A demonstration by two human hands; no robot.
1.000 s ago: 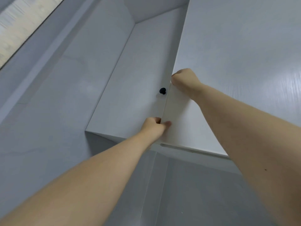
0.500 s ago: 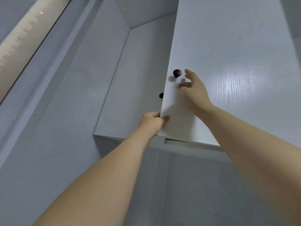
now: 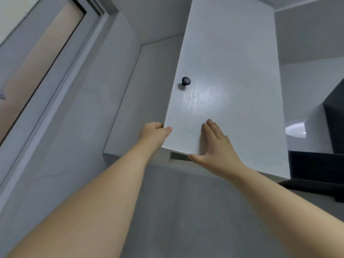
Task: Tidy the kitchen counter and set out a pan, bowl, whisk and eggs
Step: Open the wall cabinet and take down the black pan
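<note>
Logging, centre to upper right of frame, one white wood-grain cabinet door (image 3: 232, 71). I note the right hand (image 3: 217, 146) pressed flat, fingers straight, on its lower face; left hand (image 3: 152, 135) gripping its lower-left corner; small round black knob (image 3: 185, 81) above.

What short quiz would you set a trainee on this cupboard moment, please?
1. What colour is the knob on the cabinet door?
2. True or false: the right hand pinches the knob.
3. Where does the left hand hold the cabinet door? A) its left edge B) its top edge C) the knob

Key: 1. Black. 2. False: it lies flat on the door's front, near the lower edge. 3. A.
</note>
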